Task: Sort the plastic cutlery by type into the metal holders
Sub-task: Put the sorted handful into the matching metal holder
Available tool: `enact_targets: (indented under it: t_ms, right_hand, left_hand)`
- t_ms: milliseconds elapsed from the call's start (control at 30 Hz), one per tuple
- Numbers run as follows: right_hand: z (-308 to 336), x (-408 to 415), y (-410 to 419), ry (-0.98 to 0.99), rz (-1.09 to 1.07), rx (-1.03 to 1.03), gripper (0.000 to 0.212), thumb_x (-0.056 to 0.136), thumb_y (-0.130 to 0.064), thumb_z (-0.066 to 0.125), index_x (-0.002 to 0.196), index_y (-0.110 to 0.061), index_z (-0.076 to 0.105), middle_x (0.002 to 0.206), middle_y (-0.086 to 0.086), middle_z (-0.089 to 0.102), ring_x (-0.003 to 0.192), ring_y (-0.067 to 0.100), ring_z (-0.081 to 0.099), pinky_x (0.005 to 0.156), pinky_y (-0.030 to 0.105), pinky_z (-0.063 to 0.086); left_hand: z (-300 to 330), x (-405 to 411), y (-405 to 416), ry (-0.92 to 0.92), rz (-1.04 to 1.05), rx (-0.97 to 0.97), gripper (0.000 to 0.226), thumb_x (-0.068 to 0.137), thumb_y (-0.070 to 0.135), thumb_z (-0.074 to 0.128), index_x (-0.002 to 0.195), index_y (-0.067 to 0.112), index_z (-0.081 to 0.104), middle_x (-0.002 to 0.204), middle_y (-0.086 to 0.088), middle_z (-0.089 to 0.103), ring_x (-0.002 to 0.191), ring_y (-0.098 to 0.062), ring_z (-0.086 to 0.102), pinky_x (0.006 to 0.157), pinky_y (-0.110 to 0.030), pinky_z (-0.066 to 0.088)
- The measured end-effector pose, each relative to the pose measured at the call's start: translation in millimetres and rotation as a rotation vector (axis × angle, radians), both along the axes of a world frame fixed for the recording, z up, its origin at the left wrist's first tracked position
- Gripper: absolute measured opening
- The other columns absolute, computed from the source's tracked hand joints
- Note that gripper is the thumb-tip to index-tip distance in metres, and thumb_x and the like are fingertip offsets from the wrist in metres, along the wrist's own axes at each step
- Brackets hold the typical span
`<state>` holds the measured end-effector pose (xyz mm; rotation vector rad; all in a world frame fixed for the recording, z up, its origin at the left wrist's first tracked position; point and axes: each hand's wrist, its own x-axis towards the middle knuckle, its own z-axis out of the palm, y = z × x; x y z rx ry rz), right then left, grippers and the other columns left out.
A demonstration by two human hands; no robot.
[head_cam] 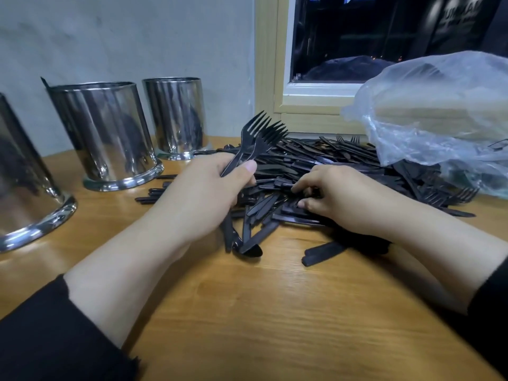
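Plastic cutlery [316,166], all black, lies heaped across the far right of the wooden table [247,312], a tangle of knives and forks spilling from under a clear plastic bag [439,111] beside the window [357,37]. We hold a small bunch of forks [258,138] in our left hand [203,193], fingers and thumb curled around the handles, the tines fanned upward and pointing toward the window frame; this grip sits at the near left edge of the heap, just above the loose pieces. Our right hand [338,199] rests on top of the pile, its fingertips bent down among the knives; a pinch on one piece looks likely, yet we cannot tell for certain that anything is grasped. A spoon [248,250] lies at the near edge of the heap, between our two wrists, and a few stray handles poke out to the left, near the base of the holders. Three metal holders [107,133] stand upright on the left side of the table, along the grey wall, well apart from our right hand and near our left; a dark tip shows above the rim of the middle one. Black sleeves [55,339] cover both forearms up to the wrists.
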<state>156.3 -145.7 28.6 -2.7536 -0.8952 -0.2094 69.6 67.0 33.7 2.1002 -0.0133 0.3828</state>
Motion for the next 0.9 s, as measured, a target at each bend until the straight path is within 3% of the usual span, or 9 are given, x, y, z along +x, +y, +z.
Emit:
enact_targets:
  t_ms: [100, 167, 233, 367, 533, 633, 767, 900]
  right_hand:
    - [-1.3, -0.3, -2.8, 0.012, 0.000, 0.074, 0.026, 0.094, -0.030, 0.069, 0.119, -0.036, 0.070, 0.095, -0.017, 0.064, 0.090, 0.006, 0.061, 0.084, 0.024, 0.047]
    - [-0.9, -0.6, -6.1, 0.033, -0.008, 0.179, 0.020, 0.093, -0.028, 0.070, 0.111, -0.035, 0.073, 0.083, -0.020, 0.065, 0.078, -0.004, 0.060, 0.068, 0.008, 0.041]
    - [1.0, -0.5, -9.5, 0.048, -0.016, 0.311, 0.012, 0.092, -0.026, 0.071, 0.099, -0.035, 0.075, 0.068, -0.022, 0.063, 0.066, -0.010, 0.058, 0.057, 0.004, 0.037]
    - [6.7, -2.5, -14.3, -0.009, -0.031, 0.555, 0.008, 0.091, -0.025, 0.071, 0.085, -0.031, 0.072, 0.068, -0.016, 0.064, 0.063, -0.007, 0.054, 0.059, 0.005, 0.037]
    - [10.5, -8.5, -11.6, -0.094, -0.022, 0.762, 0.009, 0.094, -0.019, 0.068, 0.090, -0.026, 0.070, 0.070, -0.012, 0.059, 0.057, -0.005, 0.051, 0.057, 0.008, 0.036]
    - [10.2, -12.8, -8.5, -0.125, 0.011, 0.826, 0.014, 0.094, -0.018, 0.068, 0.089, -0.031, 0.068, 0.072, -0.014, 0.061, 0.060, -0.004, 0.051, 0.060, 0.008, 0.035]
    - [6.9, -19.8, -1.3, -0.158, 0.053, 0.846, 0.013, 0.093, -0.020, 0.071, 0.091, -0.033, 0.069, 0.079, -0.015, 0.067, 0.066, -0.002, 0.055, 0.065, 0.011, 0.041]
    - [6.1, -23.7, 4.1, -0.186, 0.072, 0.879, 0.011, 0.091, -0.018, 0.073, 0.091, -0.029, 0.070, 0.079, -0.014, 0.068, 0.068, 0.000, 0.058, 0.068, 0.014, 0.045]
  left_hand:
    - [0.5, 4.3, 5.3, -0.003, 0.010, -0.001, 0.036, 0.102, 0.049, 0.052, 0.084, 0.023, 0.068, 0.049, 0.012, 0.040, 0.043, -0.010, 0.034, 0.056, -0.034, 0.034]
    - [-0.7, 6.3, 6.6, -0.008, 0.014, -0.018, 0.034, 0.102, 0.048, 0.052, 0.086, 0.023, 0.068, 0.049, 0.011, 0.041, 0.043, -0.011, 0.034, 0.054, -0.034, 0.034]
    - [-3.3, 7.9, 7.1, -0.018, 0.013, -0.035, 0.033, 0.102, 0.047, 0.052, 0.086, 0.024, 0.068, 0.049, 0.011, 0.041, 0.044, -0.011, 0.034, 0.055, -0.036, 0.034]
    - [-7.6, 9.1, 6.1, -0.068, 0.038, -0.009, 0.032, 0.103, 0.043, 0.051, 0.084, 0.024, 0.068, 0.054, 0.005, 0.049, 0.047, -0.014, 0.040, 0.059, -0.038, 0.037]
    - [-8.1, 7.3, 5.0, -0.136, 0.073, -0.037, 0.029, 0.104, 0.033, 0.053, 0.086, 0.021, 0.072, 0.071, 0.004, 0.071, 0.061, -0.008, 0.064, 0.064, -0.033, 0.055]
    - [-11.0, 4.8, 2.4, -0.114, 0.020, -0.070, 0.026, 0.104, 0.029, 0.055, 0.091, 0.019, 0.074, 0.079, 0.002, 0.076, 0.072, -0.016, 0.074, 0.072, -0.038, 0.061]
    - [-9.9, -0.9, -4.4, -0.050, -0.085, -0.081, 0.026, 0.104, 0.028, 0.056, 0.089, 0.014, 0.072, 0.080, -0.003, 0.075, 0.068, -0.025, 0.073, 0.068, -0.041, 0.061]
    - [-10.6, -5.3, -7.1, -0.055, -0.123, 0.068, 0.043, 0.103, 0.040, 0.054, 0.072, 0.011, 0.059, 0.053, 0.001, 0.054, 0.046, -0.016, 0.048, 0.056, -0.033, 0.042]
